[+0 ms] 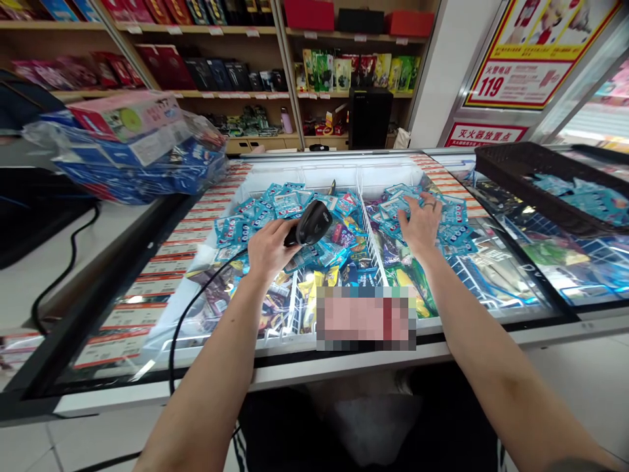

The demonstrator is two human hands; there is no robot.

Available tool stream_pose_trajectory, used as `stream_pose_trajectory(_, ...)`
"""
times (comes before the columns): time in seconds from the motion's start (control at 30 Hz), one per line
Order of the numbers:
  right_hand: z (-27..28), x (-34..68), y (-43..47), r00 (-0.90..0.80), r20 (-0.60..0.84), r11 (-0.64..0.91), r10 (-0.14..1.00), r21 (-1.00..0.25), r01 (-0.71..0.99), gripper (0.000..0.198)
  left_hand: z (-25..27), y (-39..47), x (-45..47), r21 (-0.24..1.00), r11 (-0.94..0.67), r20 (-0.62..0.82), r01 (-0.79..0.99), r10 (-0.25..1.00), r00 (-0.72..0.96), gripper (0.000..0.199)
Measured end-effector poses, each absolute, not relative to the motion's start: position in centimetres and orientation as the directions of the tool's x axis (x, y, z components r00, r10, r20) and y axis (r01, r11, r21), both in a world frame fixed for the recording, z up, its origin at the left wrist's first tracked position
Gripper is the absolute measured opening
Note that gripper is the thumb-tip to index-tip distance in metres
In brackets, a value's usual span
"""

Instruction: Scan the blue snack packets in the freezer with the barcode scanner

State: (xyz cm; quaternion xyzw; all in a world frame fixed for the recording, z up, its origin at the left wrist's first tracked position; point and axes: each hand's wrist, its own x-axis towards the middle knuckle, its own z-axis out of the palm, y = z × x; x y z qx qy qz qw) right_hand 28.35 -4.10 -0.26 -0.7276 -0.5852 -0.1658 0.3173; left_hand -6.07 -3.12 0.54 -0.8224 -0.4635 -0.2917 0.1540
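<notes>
My left hand [269, 249] is wrapped around the handle of a black barcode scanner [314, 223], held over the glass top of a chest freezer [275, 377]. A black cable runs from the scanner down past the left forearm. Teal packets [289, 202] lie in a loose heap around and behind the scanner. My right hand [421, 223] rests with spread fingers on a second heap of teal packets [452, 229] to the right. Under the packets, colourful ice cream wrappers [344, 239] show in white wire compartments.
A dark brown basket [555, 174] with more teal packets stands at the right. Plastic-wrapped boxes [132, 151] are stacked at the left. Price labels [162, 265] line the freezer's left side. Behind are stocked shelves [206, 29] and a black box [369, 118].
</notes>
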Motion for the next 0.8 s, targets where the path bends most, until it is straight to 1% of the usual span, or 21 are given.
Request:
stream_pose_trajectory(0.1, -0.6, 27.1, -4.2, 0.03, 0.547, 0.041, 0.836, -0.118, 0.992, 0.046, 0.4, -3.2, -6.1, 0.03, -0.52, 0.626, 0.854, 0.676, 0.389, 0.041)
stream_pose_trajectory(0.17, -1.1, 26.7, -4.1, -0.06, 0.485, 0.095, 0.872, -0.049, 0.994, 0.043, 0.2, -3.2, -6.2, 0.034, -0.52, 0.629, 0.853, 0.675, 0.387, 0.038)
stream_pose_trajectory(0.23, -1.5, 27.0, -3.9, -0.055, 0.464, 0.075, 0.884, -0.024, 0.997, 0.037, 0.1, -3.2, -6.2, 0.031, -0.515, 0.634, 0.857, 0.672, 0.381, 0.035)
stream_pose_trajectory(0.3, -1.8, 27.5, -3.6, 0.001, 0.471, 0.014, 0.882, -0.028, 1.0, 0.034, 0.0, -3.3, -6.2, 0.03, -0.499, 0.649, 0.866, 0.668, 0.363, 0.034)
stream_pose_trajectory(0.4, -2.0, 28.3, -3.2, 0.087, 0.491, -0.074, 0.867, -0.046, 0.996, 0.036, -0.2, -3.3, -6.2, 0.039, -0.465, 0.687, 0.884, 0.655, 0.315, 0.04)
stream_pose_trajectory(0.5, -1.8, 28.2, -3.2, 0.089, 0.532, -0.063, 0.842, -0.066, 0.996, 0.038, -0.2, -3.4, -6.2, 0.048, -0.446, 0.711, 0.894, 0.644, 0.283, 0.042)
stream_pose_trajectory(0.6, -1.3, 27.1, -3.6, -0.005, 0.551, 0.086, 0.835, -0.122, 0.989, 0.037, 0.2, -3.4, -6.4, 0.031, -0.457, 0.679, 0.889, 0.663, 0.317, 0.038)
stream_pose_trajectory(0.67, -0.8, 26.0, -4.1, -0.118, 0.526, 0.246, 0.842, -0.179, 0.953, 0.035, 0.6, -3.5, -6.8, 0.006, -0.459, 0.646, 0.889, 0.68, 0.347, 0.036)
stream_pose_trajectory(0.73, -0.3, 24.7, -4.6, -0.302, 0.477, 0.449, 0.825, -0.23, 0.863, 0.037, 1.1, -3.5, -7.5, -0.016, -0.443, 0.634, 0.897, 0.689, 0.351, 0.036)
stream_pose_trajectory(0.8, 0.1, 23.3, -5.2, -0.509, 0.422, 0.638, 0.75, -0.26, 0.725, 0.04, 1.4, -3.5, -8.3, -0.025, -0.426, 0.641, 0.905, 0.688, 0.341, 0.036)
